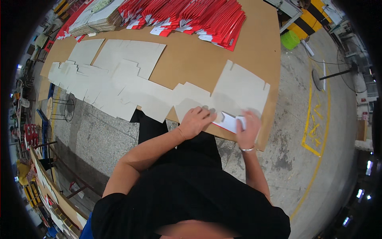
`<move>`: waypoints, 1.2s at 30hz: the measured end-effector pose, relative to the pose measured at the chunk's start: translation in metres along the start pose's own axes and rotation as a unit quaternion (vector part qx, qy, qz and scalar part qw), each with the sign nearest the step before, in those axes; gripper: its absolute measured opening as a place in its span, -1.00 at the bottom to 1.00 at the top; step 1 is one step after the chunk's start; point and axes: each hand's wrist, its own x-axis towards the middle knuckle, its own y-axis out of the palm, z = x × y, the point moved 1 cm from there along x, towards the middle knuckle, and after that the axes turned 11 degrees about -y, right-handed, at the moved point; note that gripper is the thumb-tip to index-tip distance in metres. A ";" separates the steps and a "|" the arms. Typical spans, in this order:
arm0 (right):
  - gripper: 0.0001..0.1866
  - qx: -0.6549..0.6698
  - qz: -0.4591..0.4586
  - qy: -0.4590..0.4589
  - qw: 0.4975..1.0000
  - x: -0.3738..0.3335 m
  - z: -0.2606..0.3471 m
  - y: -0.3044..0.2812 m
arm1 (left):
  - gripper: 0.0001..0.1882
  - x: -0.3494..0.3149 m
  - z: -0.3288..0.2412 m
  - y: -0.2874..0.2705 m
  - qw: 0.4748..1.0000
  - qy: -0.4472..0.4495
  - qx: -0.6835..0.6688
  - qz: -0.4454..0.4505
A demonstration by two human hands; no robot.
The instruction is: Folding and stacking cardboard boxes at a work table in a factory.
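A white card with a red edge lies at the near edge of the table, on top of a pale grey cardboard sheet. My left hand is at the card's left end, its fingers bent and closed on it. Over the card's right end is my right hand, with a bracelet at the wrist. Motion blurs its fingers, so their grip does not show. Several more pale grey cardboard sheets overlap in a long row to the left.
Along the far side of the brown table lie rows of red and white folded sleeves. A tied stack of paper sheets stands far left. On the floor are a green bin, a stool and a stand with a round base.
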 end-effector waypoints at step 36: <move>-0.69 0.044 -0.072 0.040 0.996 -0.020 0.060 -0.002 | -0.19 -0.020 -0.046 0.005 0.985 0.102 -0.006 0.140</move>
